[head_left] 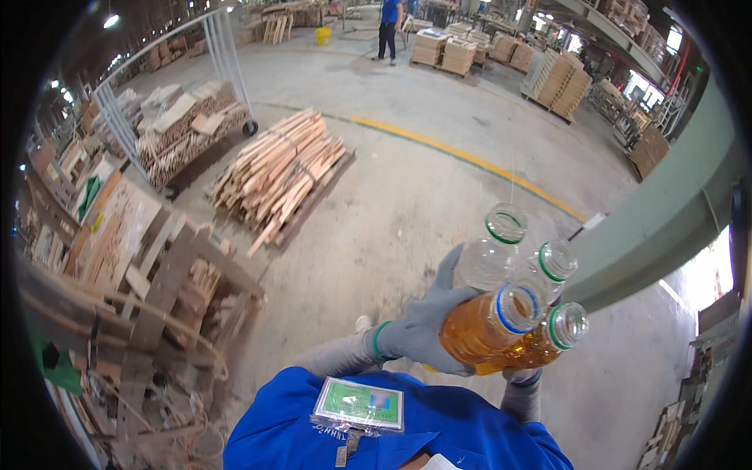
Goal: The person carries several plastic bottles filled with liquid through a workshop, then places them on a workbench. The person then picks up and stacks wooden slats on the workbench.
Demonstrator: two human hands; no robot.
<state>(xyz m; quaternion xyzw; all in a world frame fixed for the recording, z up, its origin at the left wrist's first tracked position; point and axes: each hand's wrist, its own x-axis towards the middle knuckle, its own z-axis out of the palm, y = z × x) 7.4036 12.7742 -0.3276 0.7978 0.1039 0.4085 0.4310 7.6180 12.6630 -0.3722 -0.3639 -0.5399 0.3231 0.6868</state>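
My left hand, in a grey knitted glove, is closed around the side of a cluster of uncapped clear bottles. Amber liquid shows in the bottle with a blue neck ring and in the green-ringed bottle beside it. Farther out stand a colourless bottle with a green ring and a second colourless bottle to its right. I cannot tell whether those two hold anything. From the lower right my right forearm reaches up behind the bottles, which hide the right hand and its fingers.
A strapped stack of wood strips lies on the floor ahead, beside a wheeled metal cart of wood pieces. A wooden workbench stands left; a thick green pillar rises right. A person stands far off near stacked boards.
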